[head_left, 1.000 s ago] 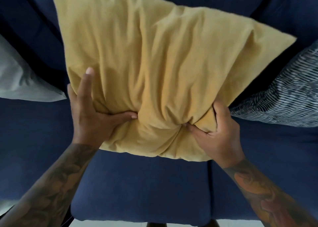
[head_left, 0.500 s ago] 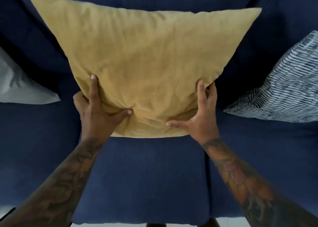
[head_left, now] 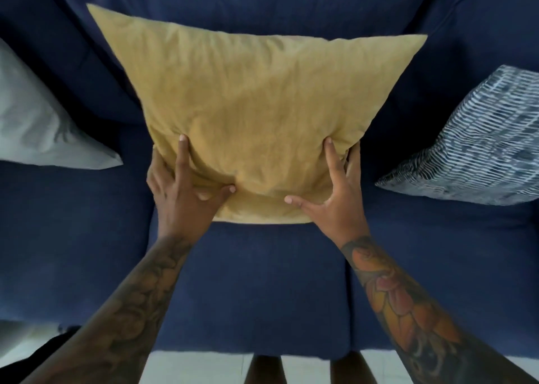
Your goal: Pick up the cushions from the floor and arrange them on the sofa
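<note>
A square mustard-yellow cushion point(head_left: 256, 115) in soft, faintly creased fabric is standing on the middle seat of the navy sofa point(head_left: 256, 290), leaning back against the sofa's backrest. Its upper corners are tapering to limp points while its lower edge is bulging and puckering against the seat.

The left hand point(head_left: 180, 191) is cupping the cushion's lower left corner, its grip wrapped round the edge: one finger is lying up the front face, the thumb is pressing into a fold near the bottom, and the other fingers are going behind. The right hand point(head_left: 335, 197) is holding the lower right corner with its grip spread, thumb stretched along the bottom edge and fingers reaching up the front and side. Both forearms are heavily tattooed.

Left of the yellow cushion, well apart, a pale grey cushion point(head_left: 43, 121) of smooth cloth is leaning on the sofa. Right of it, also apart, a blue-and-white cushion point(head_left: 478, 147) with a dashed woven-looking print is resting at a tilt. The sofa's upholstery is looking matte and finely textured.
</note>
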